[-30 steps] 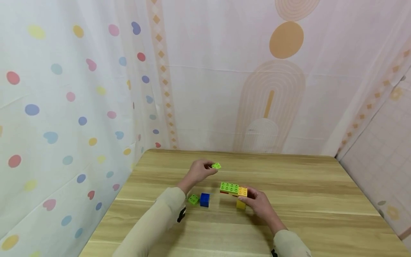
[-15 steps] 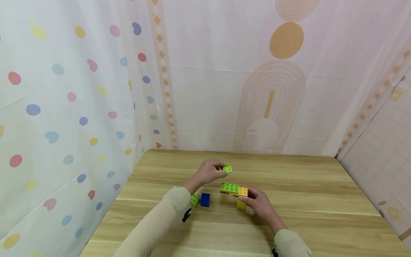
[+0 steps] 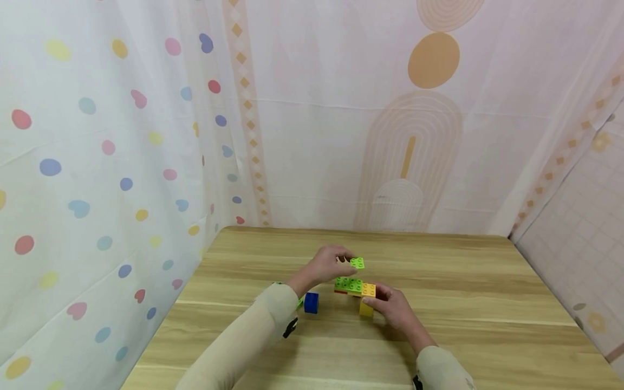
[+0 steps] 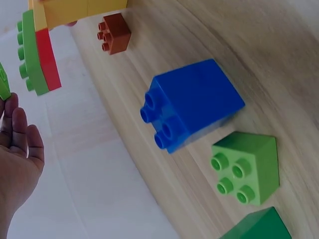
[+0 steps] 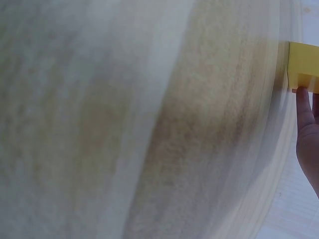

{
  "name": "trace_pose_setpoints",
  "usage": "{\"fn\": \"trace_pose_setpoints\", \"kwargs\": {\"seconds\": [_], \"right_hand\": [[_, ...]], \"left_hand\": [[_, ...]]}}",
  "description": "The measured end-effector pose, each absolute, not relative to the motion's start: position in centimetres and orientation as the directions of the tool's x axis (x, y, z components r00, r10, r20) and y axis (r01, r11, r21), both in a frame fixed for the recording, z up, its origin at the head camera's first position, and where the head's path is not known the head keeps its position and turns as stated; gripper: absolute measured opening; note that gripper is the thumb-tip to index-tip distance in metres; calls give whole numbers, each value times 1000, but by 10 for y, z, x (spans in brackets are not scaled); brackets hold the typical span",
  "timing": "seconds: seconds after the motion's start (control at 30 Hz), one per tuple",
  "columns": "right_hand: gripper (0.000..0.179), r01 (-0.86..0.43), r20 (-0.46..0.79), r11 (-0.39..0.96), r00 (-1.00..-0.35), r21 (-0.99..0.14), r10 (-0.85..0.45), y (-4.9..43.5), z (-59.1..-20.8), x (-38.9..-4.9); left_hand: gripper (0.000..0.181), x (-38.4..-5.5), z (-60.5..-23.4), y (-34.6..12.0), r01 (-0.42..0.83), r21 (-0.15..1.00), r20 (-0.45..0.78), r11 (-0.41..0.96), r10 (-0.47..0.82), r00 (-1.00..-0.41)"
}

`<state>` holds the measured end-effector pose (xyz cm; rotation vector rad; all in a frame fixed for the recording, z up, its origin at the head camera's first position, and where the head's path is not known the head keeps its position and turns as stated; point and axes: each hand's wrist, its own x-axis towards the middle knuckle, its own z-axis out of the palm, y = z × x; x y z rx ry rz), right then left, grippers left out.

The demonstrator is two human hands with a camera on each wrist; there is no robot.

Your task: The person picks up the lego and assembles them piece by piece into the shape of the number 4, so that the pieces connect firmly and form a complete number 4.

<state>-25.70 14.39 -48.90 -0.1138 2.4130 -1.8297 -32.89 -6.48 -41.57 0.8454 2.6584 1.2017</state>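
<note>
My left hand point(image 3: 327, 265) pinches a light green toy building brick point(image 3: 358, 263) by its side, just above and behind the built piece. That piece has a long green brick point(image 3: 347, 285) on a red brick point(image 4: 49, 59), joined to a yellow brick column point(image 3: 366, 309). My right hand point(image 3: 392, 310) grips the column, thumb in front, and it stands on the table. In the right wrist view, fingers touch the yellow side point(image 5: 304, 62). The held green brick appears only at the left edge of the left wrist view.
A blue brick point(image 3: 311, 303) stands left of the built piece. Beside it in the left wrist view lie a light green brick point(image 4: 249, 167), a dark green brick point(image 4: 261, 226) and a brown brick point(image 4: 115, 34). My left sleeve partly covers these in the head view.
My left hand has carried the light green brick rightward and slightly nearer, to above the built piece. My left sleeve now covers more of the loose green brick. The right hand stays in place.
</note>
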Motion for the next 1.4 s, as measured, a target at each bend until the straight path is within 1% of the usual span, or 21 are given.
{"fn": "trace_pose_setpoints", "kwargs": {"seconds": [0.23,0.43,0.77,1.0,1.23,1.4], "right_hand": [[38,0,-39,277,-990,-961,-134,144,-488,-256],[40,-30,-15,279,-987,-960,-157,146,-490,-257],[38,-46,-1,271,-985,-962,-170,147,-491,-257],[38,-53,4,271,-984,-961,-176,147,-491,-258],[37,-45,-2,259,-984,-965,-180,147,-491,-257],[37,-47,0,258,-984,-965,-180,148,-492,-257]], "left_hand": [[33,-323,-418,-57,432,720,78,543,556,-828],[35,-321,-422,-51,463,679,60,569,585,-809],[30,-321,-426,-43,585,610,108,535,675,-730],[26,-320,-429,-44,565,628,80,535,678,-731],[21,-320,-431,-43,600,608,89,520,706,-702],[21,-318,-430,-42,605,606,87,517,713,-696]]}}
